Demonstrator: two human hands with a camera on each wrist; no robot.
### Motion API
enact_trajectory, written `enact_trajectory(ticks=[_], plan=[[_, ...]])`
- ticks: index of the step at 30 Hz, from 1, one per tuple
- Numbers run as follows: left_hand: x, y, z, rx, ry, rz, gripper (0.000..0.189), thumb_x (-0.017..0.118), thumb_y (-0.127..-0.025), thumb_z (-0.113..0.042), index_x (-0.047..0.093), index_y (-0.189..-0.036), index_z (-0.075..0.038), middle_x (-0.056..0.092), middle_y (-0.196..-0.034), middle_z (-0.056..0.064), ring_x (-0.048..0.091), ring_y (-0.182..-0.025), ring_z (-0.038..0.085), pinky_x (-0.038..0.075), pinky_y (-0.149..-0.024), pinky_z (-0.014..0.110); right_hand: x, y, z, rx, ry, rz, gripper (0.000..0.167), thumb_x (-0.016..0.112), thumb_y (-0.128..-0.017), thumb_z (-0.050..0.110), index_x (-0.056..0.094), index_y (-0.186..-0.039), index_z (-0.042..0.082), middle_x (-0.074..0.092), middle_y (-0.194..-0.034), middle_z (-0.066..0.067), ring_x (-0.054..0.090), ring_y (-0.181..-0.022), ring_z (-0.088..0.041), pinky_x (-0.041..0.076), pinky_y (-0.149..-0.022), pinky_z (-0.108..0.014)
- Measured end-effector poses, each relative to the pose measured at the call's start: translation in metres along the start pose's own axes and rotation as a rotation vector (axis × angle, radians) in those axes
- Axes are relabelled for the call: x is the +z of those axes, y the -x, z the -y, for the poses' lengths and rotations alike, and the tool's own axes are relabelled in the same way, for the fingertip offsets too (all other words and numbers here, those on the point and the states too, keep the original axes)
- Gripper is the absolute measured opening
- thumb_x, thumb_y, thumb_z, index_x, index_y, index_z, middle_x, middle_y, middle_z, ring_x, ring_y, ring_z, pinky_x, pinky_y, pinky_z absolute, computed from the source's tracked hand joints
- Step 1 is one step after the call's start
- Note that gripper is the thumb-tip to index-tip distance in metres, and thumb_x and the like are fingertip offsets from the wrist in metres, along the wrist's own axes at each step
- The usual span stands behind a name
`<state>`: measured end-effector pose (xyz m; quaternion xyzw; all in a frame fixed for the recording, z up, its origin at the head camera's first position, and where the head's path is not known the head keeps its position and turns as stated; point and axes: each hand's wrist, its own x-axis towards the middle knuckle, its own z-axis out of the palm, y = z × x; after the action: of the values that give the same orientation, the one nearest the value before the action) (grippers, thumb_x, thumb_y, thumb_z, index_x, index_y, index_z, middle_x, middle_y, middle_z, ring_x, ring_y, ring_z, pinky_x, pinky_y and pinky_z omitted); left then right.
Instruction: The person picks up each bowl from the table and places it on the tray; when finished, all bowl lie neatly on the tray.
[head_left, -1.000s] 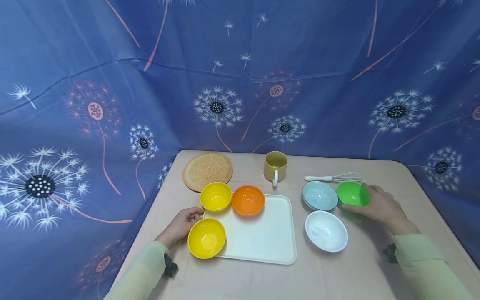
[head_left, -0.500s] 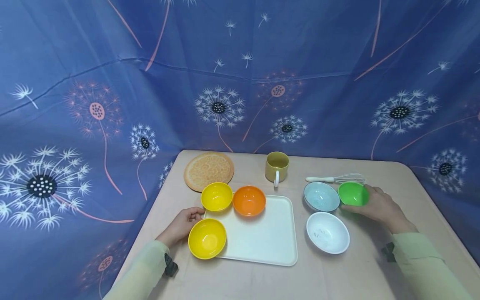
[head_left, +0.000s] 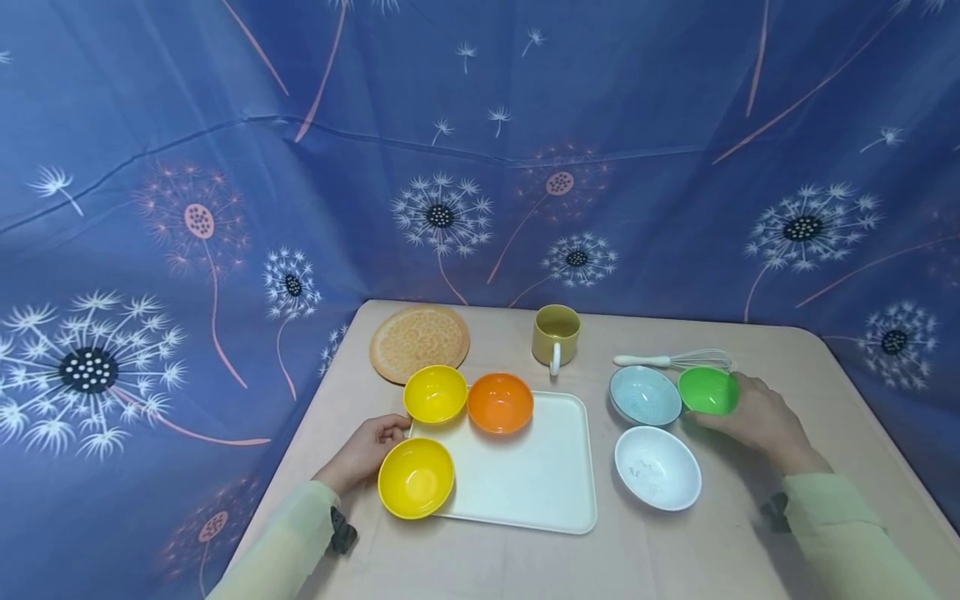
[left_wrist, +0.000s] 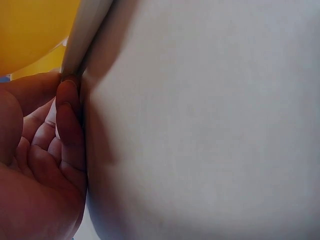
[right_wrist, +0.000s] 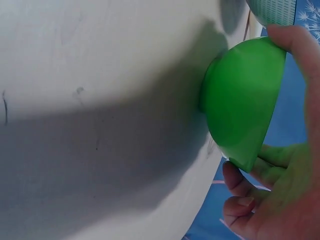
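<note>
Grasping the green bowl (head_left: 703, 392) seems the step: the right hand (head_left: 765, 421) pinches its rim, just right of the pale blue bowl (head_left: 643, 397). The left hand (head_left: 363, 452), partly hidden, apparently pinches the white tray (head_left: 525, 475) at left. Lifting would call for a level grip.

Views, 3: 1 head, high, forward-down over table (head_left: 555, 571); 2 wrist, close-up; green bowl (head_left: 707, 391) shared by head, right wrist.
</note>
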<state>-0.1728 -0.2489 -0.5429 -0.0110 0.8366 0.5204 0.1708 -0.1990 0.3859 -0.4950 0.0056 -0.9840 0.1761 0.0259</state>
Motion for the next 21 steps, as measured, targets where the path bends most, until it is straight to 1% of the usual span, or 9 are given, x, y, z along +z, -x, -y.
enact_trajectory(ticks=[5,11,17,21], plan=[[-0.001,0.001,-0.002,0.019,0.016,0.010,0.031,0.065,-0.100,-0.001,0.068,-0.131,-0.005,0.064,-0.091,0.004,0.056,-0.088,0.021,0.048,-0.083,0.033,-0.001,0.001,-0.005,0.015,-0.014,-0.028,0.107,0.087,-0.073,0.062,0.048,-0.134,-0.015,0.057,-0.116,-0.036,0.058,-0.098,-0.051,0.047,-0.071,-0.064],[-0.001,0.000,-0.002,0.011,0.024,0.012,0.033,0.066,-0.100,0.000,0.067,-0.132,-0.004,0.064,-0.091,0.005,0.056,-0.086,0.020,0.048,-0.081,0.032,-0.021,0.008,-0.001,0.050,-0.015,-0.029,0.115,0.084,-0.074,0.068,0.041,-0.140,-0.016,0.052,-0.122,-0.038,0.055,-0.101,-0.054,0.045,-0.070,-0.065],[0.000,0.000,-0.002,0.007,0.010,0.007,0.032,0.066,-0.100,-0.001,0.067,-0.132,-0.005,0.064,-0.091,0.005,0.056,-0.088,0.021,0.048,-0.084,0.033,-0.042,0.015,0.008,0.019,-0.008,-0.041,0.113,0.084,-0.075,0.067,0.043,-0.138,-0.017,0.053,-0.120,-0.039,0.057,-0.099,-0.054,0.046,-0.068,-0.064],[0.000,0.000,-0.001,-0.003,0.000,-0.003,0.031,0.066,-0.101,-0.003,0.068,-0.132,-0.006,0.065,-0.093,0.004,0.056,-0.092,0.022,0.048,-0.086,0.033,-0.050,0.017,0.014,0.004,0.000,-0.054,0.112,0.084,-0.074,0.068,0.044,-0.138,-0.015,0.052,-0.121,-0.038,0.056,-0.099,-0.054,0.046,-0.067,-0.064]])
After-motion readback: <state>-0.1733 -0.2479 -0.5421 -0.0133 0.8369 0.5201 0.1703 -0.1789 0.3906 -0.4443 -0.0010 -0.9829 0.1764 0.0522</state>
